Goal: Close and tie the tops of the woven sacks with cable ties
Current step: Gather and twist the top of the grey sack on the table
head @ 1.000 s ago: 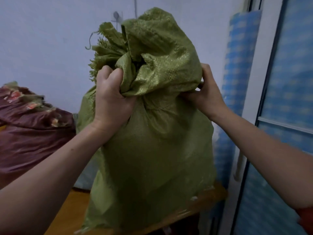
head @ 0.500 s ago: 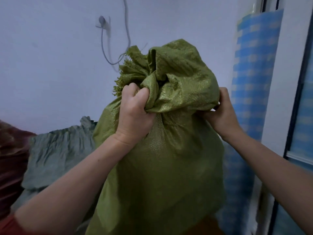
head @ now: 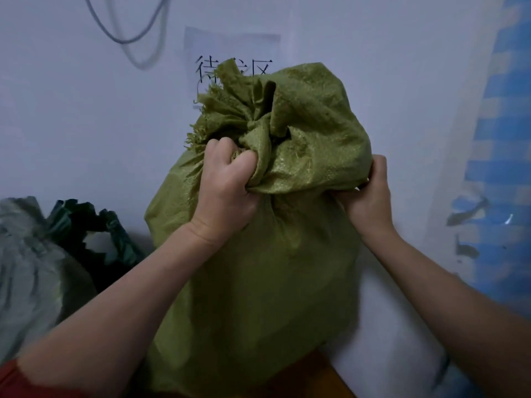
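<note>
The sack (head: 258,268) stands dead centre against the wall (head: 86,139). Our left hand (head: 227,193), at nine o'clock of the neck, has its fingers (head: 218,147) clenched round the gathered top so it can't spring open. Our right hand (head: 370,196), at three o'clock, grips under the overhanging fold, probably steadying the neck. No tie visible yet.
</note>
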